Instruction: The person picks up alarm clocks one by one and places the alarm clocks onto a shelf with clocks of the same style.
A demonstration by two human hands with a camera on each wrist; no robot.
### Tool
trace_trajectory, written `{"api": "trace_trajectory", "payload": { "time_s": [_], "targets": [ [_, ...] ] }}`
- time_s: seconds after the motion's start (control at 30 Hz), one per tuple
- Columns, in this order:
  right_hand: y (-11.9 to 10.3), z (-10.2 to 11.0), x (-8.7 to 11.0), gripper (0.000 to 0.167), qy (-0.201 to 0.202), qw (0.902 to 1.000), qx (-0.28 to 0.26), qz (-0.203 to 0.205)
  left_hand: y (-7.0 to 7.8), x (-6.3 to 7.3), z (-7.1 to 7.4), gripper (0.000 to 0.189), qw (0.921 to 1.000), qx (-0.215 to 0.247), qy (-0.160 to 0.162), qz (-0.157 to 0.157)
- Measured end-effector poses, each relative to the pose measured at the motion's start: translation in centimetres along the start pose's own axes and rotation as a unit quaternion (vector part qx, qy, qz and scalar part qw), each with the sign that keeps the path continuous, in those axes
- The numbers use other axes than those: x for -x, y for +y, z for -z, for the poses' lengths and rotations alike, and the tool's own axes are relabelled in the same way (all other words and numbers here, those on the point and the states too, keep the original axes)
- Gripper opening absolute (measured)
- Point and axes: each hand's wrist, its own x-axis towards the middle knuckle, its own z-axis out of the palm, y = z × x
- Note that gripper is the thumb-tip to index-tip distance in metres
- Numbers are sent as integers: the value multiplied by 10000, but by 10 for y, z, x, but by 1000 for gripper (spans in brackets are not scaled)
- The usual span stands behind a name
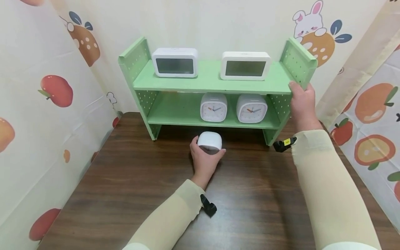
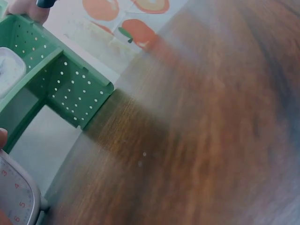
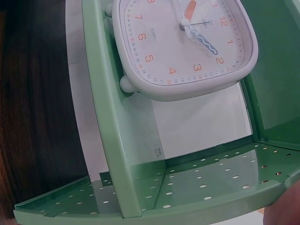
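Note:
In the head view my left hand (image 1: 203,162) grips a small white alarm clock (image 1: 210,139) low over the table, just in front of a green two-tier shelf (image 1: 178,109). Part of this clock's numbered dial (image 2: 16,194) shows at the edge of the left wrist view. My right hand (image 1: 303,104) holds the shelf's right side panel (image 1: 298,62) near the upper board. Two white analog alarm clocks, one left (image 1: 214,108) and one right (image 1: 251,109), stand on the lower board. On the upper board sit two white digital clocks, one left (image 1: 175,63) and one right (image 1: 245,66).
The shelf stands on a dark brown wooden table (image 1: 140,208), close to the back wall. Pale fabric with fruit prints (image 1: 57,91) hangs on the left and right. Below the lower board, the shelf's side panels reach down to the table.

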Motion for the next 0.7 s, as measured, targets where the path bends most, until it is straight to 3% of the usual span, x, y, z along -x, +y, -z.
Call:
{"api": "trace_trajectory", "payload": {
  "time_s": [0.23, 0.7],
  "targets": [
    [-1, 1, -1, 52, -5, 9998, 190, -46, 2, 1, 0, 107, 9999, -64, -79, 19],
    [3, 1, -3, 51, 50, 10000, 31, 7, 5, 6, 6, 105, 9998, 100, -62, -185]
  ]
}}
